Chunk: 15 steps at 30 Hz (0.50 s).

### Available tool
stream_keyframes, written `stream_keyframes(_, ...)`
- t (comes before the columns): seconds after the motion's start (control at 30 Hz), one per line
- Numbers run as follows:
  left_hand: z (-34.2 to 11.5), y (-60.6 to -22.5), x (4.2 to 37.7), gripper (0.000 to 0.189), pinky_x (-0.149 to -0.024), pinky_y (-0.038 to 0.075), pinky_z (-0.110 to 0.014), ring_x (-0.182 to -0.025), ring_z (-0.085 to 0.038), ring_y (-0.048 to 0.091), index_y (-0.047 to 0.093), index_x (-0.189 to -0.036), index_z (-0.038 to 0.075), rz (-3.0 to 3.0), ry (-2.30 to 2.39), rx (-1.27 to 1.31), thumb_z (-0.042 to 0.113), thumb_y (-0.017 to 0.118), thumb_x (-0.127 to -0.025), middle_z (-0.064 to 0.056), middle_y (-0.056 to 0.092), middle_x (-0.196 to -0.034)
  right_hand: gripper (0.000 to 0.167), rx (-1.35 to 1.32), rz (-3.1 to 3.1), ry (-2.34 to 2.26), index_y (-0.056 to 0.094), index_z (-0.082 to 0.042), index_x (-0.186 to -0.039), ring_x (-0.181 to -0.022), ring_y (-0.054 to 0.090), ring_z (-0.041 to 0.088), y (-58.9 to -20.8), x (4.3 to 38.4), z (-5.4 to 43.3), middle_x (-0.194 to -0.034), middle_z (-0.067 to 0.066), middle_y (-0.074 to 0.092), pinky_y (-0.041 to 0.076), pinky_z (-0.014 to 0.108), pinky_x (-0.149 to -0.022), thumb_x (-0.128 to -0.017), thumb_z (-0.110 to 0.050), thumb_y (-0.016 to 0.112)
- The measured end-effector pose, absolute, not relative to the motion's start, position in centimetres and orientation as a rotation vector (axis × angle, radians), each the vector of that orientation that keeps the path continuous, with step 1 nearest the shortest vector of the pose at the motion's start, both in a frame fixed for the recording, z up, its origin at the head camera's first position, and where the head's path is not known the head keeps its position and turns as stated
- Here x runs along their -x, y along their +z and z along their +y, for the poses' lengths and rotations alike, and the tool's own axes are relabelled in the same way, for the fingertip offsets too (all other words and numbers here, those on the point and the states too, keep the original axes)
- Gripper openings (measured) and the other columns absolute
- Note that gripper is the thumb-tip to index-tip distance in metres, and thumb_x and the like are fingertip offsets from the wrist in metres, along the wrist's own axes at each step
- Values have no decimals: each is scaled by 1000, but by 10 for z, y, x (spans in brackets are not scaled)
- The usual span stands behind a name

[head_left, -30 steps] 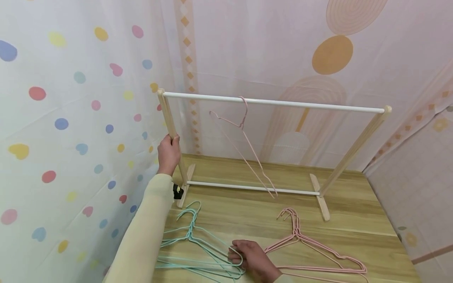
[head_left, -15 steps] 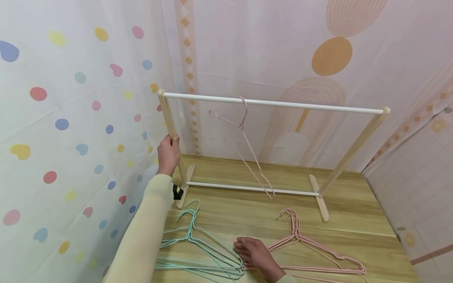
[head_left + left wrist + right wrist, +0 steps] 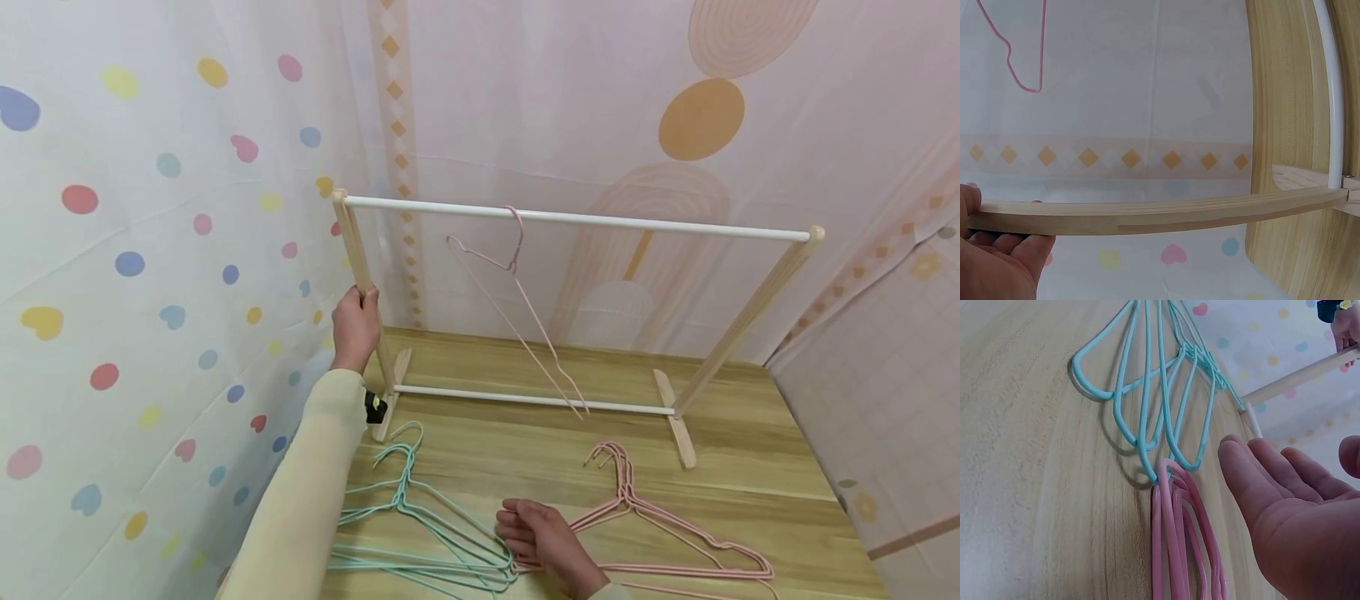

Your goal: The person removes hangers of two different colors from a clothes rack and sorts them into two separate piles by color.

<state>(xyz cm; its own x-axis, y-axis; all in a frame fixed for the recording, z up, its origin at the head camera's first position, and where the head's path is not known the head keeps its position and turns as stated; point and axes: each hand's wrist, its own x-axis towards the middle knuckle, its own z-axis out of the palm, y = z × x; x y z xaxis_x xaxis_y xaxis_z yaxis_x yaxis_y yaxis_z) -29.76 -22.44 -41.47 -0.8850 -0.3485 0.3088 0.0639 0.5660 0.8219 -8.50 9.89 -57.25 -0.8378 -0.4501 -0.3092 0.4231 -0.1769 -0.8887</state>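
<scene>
My left hand (image 3: 356, 329) grips the left wooden post (image 3: 355, 250) of a small clothes rack, fingers and thumb wrapped round it in the left wrist view. Palm turned to the side, my right hand (image 3: 546, 542) is held above the table with relaxed, nearly straight fingers and nothing in them. It is between a pile of teal hangers (image 3: 402, 496) and a pile of pink hangers (image 3: 628, 492). Corners of the two piles meet in the right wrist view. One pink hanger (image 3: 513, 267) hangs by its hook from the rack's white top rail (image 3: 600, 220), turned at an angle.
The rack's right post (image 3: 750, 321) stands on a wooden foot (image 3: 678, 425), and a white lower bar (image 3: 465, 393) joins the feet. Behind the wood-grain table (image 3: 765, 475) hangs a patterned curtain (image 3: 487, 100). A dotted curtain (image 3: 150, 333) closes the left side.
My right hand has drawn back to the right, off the corner of the teal hangers. The hung pink hanger sways slightly. My left hand keeps its hold on the post.
</scene>
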Motion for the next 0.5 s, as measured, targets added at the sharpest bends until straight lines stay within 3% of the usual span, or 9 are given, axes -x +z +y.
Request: stream_keyframes(0.5,-225,-418,299,39,-56,37,-38,-60,-28,42,58,-102,-3,-2350,-1238,-212,32,41,-106,-13,45,-71,56,1,1397,-2137,34,11,-143,-115,58,35,-563,89,108,-134,23,52,48,41,-91,-107,-30,39)
